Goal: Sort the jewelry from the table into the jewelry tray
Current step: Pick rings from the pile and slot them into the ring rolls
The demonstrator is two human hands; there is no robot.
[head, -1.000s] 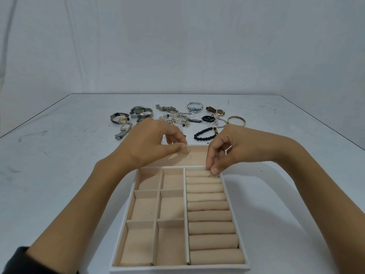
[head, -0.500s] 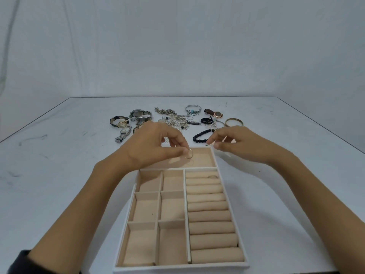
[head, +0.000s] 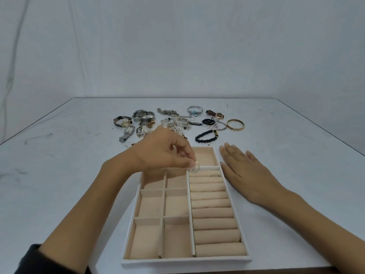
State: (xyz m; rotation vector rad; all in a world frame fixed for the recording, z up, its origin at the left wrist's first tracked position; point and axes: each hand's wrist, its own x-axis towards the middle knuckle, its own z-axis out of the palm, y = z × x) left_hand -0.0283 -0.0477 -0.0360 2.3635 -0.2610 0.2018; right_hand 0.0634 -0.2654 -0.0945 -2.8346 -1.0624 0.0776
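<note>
Your right hand, off the seated ring, now lies spread at the tray's two o'clock, your left hand pinching the next ring over the rolls.

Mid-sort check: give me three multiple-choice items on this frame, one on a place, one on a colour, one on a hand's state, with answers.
1. Relative to the tray, the right hand rests: A) inside it; B) on the table to its right; C) on the table to its left.
2. The beaded bracelet beyond the tray is mainly: A) black; B) red; C) white.
3. The left hand: A) lies flat; B) pinches a thin ring; C) makes an empty fist.
Answers: 1 B, it lies flat beside the tray's right wall. 2 A, nearly all its beads are black. 3 B, the ring shows between thumb and fingertip.
</note>
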